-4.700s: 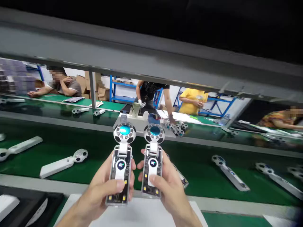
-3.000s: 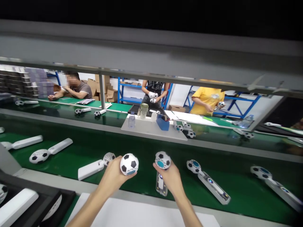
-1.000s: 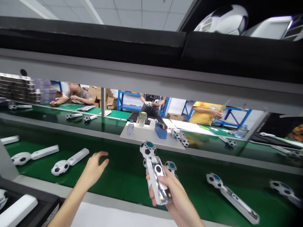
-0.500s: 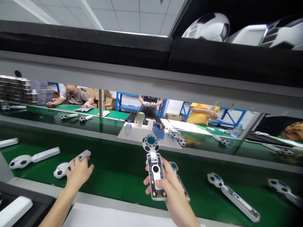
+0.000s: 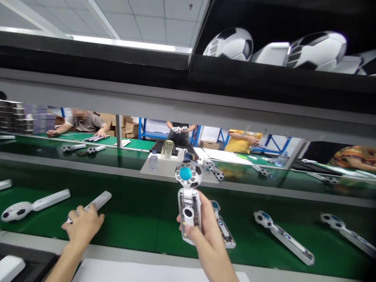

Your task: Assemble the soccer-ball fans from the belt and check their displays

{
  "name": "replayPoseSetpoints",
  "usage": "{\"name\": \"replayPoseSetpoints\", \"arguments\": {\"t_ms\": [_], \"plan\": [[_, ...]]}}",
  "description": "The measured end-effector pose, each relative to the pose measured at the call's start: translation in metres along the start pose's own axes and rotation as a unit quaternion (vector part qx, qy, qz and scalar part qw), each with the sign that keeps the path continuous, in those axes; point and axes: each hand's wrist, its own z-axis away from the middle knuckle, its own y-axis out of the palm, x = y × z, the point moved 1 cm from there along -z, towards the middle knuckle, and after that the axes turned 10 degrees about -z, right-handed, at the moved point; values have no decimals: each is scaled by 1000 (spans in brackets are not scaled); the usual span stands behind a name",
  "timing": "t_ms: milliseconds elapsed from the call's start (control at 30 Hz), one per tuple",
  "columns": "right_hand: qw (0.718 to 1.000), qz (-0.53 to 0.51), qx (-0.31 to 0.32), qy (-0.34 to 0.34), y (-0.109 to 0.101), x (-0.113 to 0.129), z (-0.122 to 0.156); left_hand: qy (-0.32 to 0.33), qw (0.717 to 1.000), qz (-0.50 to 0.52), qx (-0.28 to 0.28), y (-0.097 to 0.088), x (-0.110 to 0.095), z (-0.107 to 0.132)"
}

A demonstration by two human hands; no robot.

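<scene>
My R hand [image 5: 209, 237] grips a clear-backed football gadget [image 5: 188, 199] upright, ball end up, thumb across its lower body; my L hand [image 5: 82, 226] sits curled over a white football gadget [image 5: 100, 201], long axis slanting up-right on the green belt [image 5: 132, 231], grip unclear; another clear-backed gadget [image 5: 222, 226] lies just right of my R hand.

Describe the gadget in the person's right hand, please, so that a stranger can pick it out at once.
Find the green conveyor belt in front of the person, with football-headed gadgets lying along it. Above it, the right hand holds one gadget upright by its clear handle. Its ball head has a blue centre, and unlike its neighbours it is raised, not lying down.
</scene>
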Motion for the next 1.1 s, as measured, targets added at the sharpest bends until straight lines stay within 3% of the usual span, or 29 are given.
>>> {"name": "replayPoseSetpoints", "arguments": {"t_ms": [367,567,733,967,1100], "plan": [[998,-54,15,21,-7,1,-6,-11,999,-40,29,8,2,-4],[977,-189,64,78,-8,7,-3,28,998,-26,44,3,10,-4],[968,-230,77,69,-8,11,1,77,995,32,54,-20,8,-9],[968,-237,78,23,-9,13,1,133,981,141,7,-78,-23,10],[969,-234,71,18,-10,14,3,127,972,195,47,-84,-37,24]]}}
